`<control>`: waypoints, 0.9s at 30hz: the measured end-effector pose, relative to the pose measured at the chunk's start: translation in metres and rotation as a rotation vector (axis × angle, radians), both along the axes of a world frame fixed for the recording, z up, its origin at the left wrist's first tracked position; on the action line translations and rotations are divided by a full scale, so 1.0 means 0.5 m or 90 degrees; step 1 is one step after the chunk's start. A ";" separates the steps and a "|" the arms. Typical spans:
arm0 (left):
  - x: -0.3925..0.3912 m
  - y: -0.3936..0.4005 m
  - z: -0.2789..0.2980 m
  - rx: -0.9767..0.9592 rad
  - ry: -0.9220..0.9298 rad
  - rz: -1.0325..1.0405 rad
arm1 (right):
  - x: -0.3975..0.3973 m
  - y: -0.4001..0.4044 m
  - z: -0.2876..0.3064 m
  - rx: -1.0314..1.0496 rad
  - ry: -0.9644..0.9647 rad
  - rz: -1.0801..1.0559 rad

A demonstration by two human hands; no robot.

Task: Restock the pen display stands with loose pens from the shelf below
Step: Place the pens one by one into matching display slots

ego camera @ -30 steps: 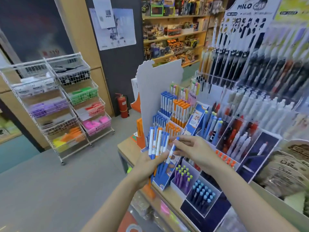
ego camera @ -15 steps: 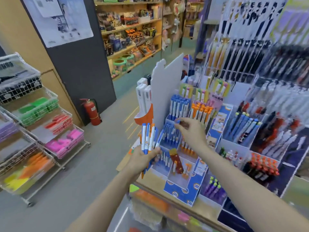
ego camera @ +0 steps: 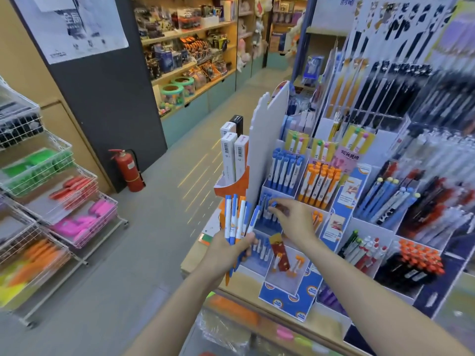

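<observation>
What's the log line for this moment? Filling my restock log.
left hand: holds pen bundle | right hand: placing blue pen | stand: partly filled

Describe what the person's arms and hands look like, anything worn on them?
Both forearms are bare as far as the frame shows: no sleeves, gloves, watch or bracelets visible. The left hand and right hand show no rings, though motion blur hides fine detail.

Lighting: bright, even, indoor; shadows soft. Glare: streaks on floor (ego camera: 200,163). Blur: wire baskets (ego camera: 38,227) at left, hanging pens (ego camera: 424,104) at right. Distortion: wide-angle bending at edges. Centre fairly sharp.
</observation>
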State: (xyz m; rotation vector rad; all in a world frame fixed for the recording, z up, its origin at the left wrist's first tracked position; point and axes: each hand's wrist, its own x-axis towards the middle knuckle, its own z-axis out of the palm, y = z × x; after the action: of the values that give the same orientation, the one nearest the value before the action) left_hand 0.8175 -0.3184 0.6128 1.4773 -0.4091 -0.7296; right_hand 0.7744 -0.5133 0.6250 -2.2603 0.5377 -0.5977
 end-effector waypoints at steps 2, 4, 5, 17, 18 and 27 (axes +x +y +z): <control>0.002 0.006 0.000 -0.010 0.010 0.005 | 0.010 -0.002 -0.009 -0.021 0.025 0.000; 0.007 0.011 0.000 -0.018 0.017 0.011 | 0.020 0.000 -0.021 -0.043 0.055 -0.003; 0.010 0.014 0.000 -0.016 0.016 0.012 | 0.026 0.002 -0.027 -0.046 0.070 -0.011; 0.024 0.019 -0.001 -0.008 0.021 -0.014 | 0.055 0.014 -0.057 -0.318 0.076 -0.083; 0.024 0.018 0.000 -0.010 0.024 -0.012 | 0.054 0.015 -0.056 -0.345 0.085 -0.083; 0.018 -0.009 -0.001 -0.045 0.038 -0.020 | -0.032 0.065 0.072 0.364 -0.002 0.040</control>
State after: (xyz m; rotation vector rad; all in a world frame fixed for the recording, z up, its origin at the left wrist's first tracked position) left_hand 0.8267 -0.3228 0.6125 1.3818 -0.4093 -0.7747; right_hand 0.7584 -0.4811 0.6609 -1.7265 0.5505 -0.3563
